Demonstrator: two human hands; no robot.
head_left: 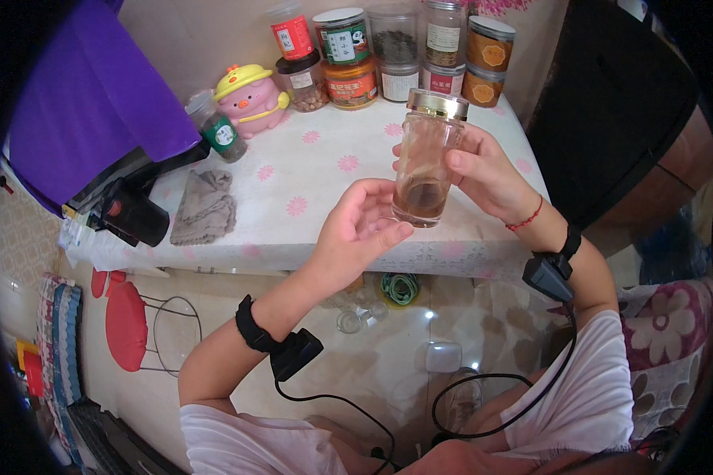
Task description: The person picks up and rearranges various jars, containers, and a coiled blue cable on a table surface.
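A clear glass bottle [426, 162] with a shiny gold lid [438, 104] is held up over the front part of the table, tilted slightly. Some brownish liquid sits at its bottom. My right hand [483, 170] grips the upper body from the right, its thumb along the side and its fingers behind the glass. Cupped round the base from the left is my left hand [366, 218], with the thumb at the lower front edge. Part of its fingers is hidden behind the bottle.
Stacked jars [348, 63] line the wall behind a flower-patterned tablecloth [325, 166]. A pink piggy figure [249, 103], a green-labelled jar [222, 134], a grey cloth [206, 207] and a dark cup [135, 214] stand or lie left. Below is a red stool [127, 326].
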